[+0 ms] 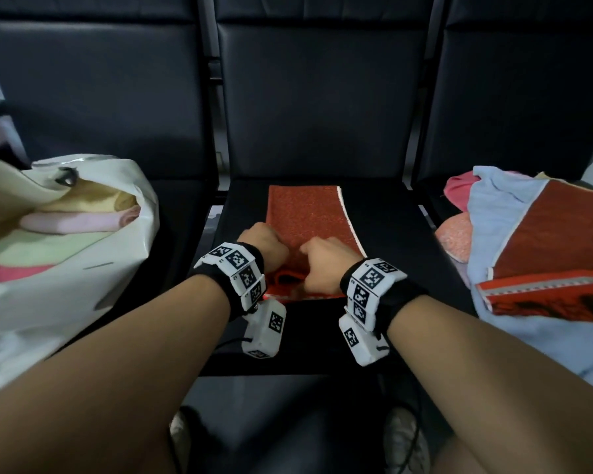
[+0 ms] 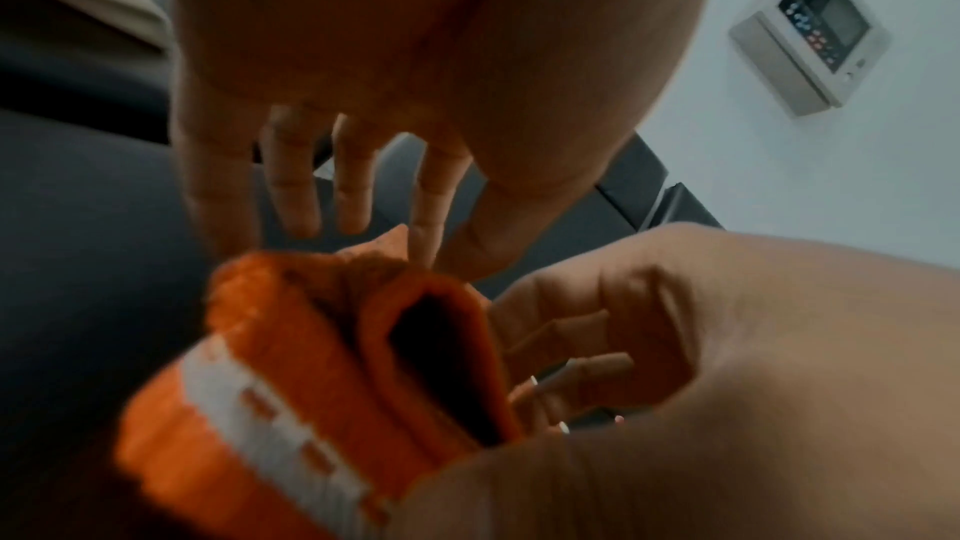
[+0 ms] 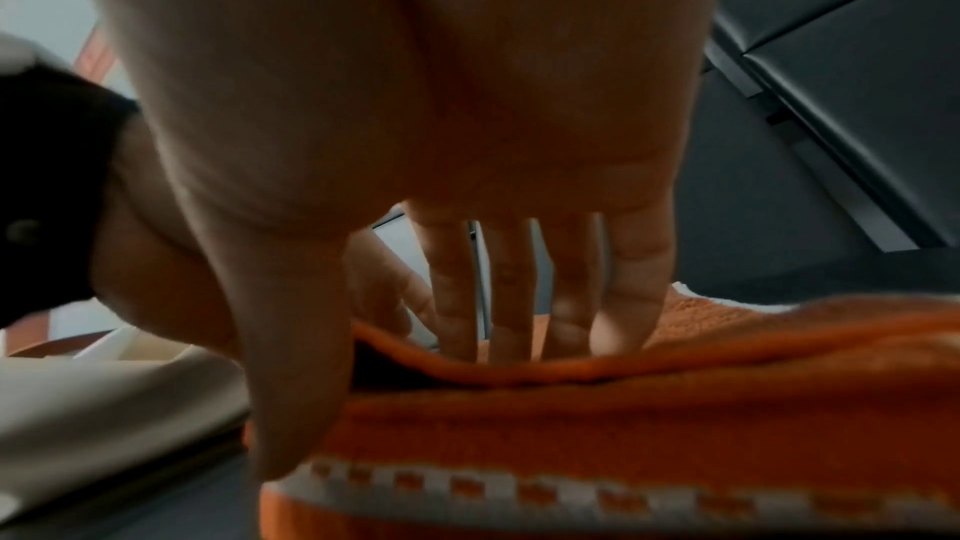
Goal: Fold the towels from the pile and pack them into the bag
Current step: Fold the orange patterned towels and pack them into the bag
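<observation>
An orange towel [image 1: 305, 213] with a white checked border lies folded into a long strip on the middle black seat [image 1: 391, 234]. Both hands are at its near end, where the cloth is turned over into a thick fold [image 2: 415, 343]. My left hand [image 1: 266, 249] pinches the left side of that fold between thumb and fingers [image 2: 426, 249]. My right hand [image 1: 322, 260] grips the right side, with its fingers behind the raised layer and its thumb in front [image 3: 400, 380]. A white bag [image 1: 124, 254] stands open on the left seat and holds folded pink, green and yellow towels.
The towel pile [image 1: 514, 234] covers the right seat: a light blue one, another orange one [image 1: 562, 241] and pink ones. Black seat backs rise behind. My shoes and a cable show on the floor below the seat edge.
</observation>
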`<state>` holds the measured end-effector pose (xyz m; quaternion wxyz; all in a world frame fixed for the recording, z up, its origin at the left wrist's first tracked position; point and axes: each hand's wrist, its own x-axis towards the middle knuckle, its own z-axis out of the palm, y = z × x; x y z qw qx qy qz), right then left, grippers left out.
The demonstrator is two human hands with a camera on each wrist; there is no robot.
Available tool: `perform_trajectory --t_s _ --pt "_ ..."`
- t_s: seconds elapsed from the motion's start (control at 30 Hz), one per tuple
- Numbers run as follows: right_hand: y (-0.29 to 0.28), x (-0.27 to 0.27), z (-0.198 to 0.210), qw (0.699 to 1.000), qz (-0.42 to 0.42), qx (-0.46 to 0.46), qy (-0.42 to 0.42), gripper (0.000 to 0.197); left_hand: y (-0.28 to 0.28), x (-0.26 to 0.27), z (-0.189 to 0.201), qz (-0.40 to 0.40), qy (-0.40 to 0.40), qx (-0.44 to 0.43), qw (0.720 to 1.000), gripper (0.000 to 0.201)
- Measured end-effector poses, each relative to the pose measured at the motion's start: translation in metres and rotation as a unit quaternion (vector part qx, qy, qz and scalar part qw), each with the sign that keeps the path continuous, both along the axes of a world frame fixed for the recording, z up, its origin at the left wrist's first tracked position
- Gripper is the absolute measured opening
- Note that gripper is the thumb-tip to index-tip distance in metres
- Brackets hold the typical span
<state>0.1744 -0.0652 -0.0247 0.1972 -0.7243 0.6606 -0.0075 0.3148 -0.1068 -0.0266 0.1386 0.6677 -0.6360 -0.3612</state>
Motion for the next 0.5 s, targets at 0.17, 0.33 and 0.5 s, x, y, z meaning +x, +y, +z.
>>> perform_trajectory --t_s 0.17,0.33,0.5 --pt "0.006 0.008 -0.008 0.999 0.013 -0.024 0.017 0.029 0.01 0.006 -0.007 0.014 0.031 0.059 0.998 0.026" --pt "0.008 0.009 -0.004 1.0 -0.006 -0.017 -0.017 0.011 0.014 0.009 -0.011 0.033 0.041 0.031 0.998 0.026" --pt "0.006 0.006 0.0 0.998 -0.027 -0.026 -0.057 0.028 0.018 0.011 -0.009 0.062 0.129 0.03 0.989 0.018"
